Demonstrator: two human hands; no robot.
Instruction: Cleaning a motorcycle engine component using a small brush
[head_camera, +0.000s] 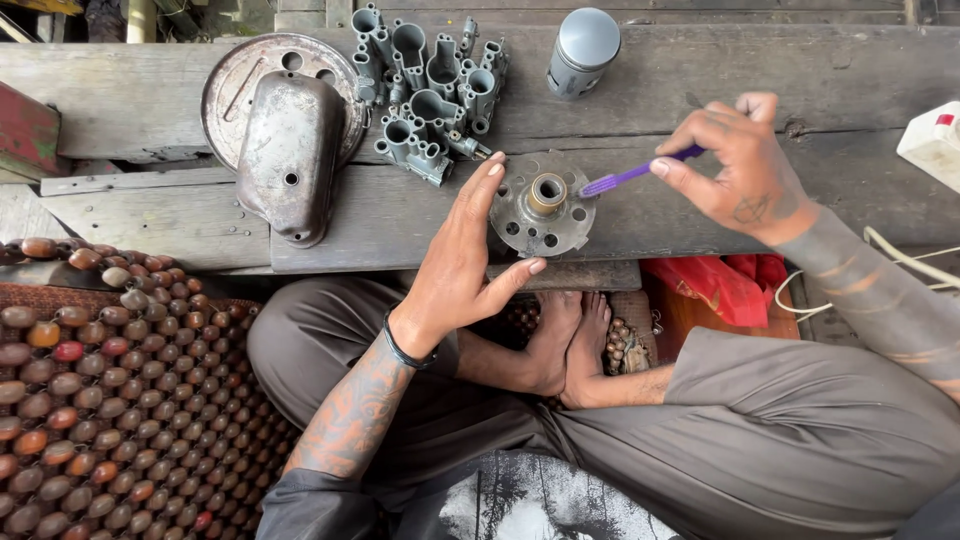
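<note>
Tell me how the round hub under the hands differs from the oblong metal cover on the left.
The hub is a flat round disc with a ring of holes and a brass-coloured centre tube; the cover is a domed oblong shell. The left hand steadies the hub while the right hand points a purple brush at it; nothing touches the cover, which lies partly on a round plate. Both are worn grey metal on the wooden bench.

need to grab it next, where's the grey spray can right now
In the head view the grey spray can lies at the top, right of centre on the wooden bench, just right of the cluster of metal parts.
</note>
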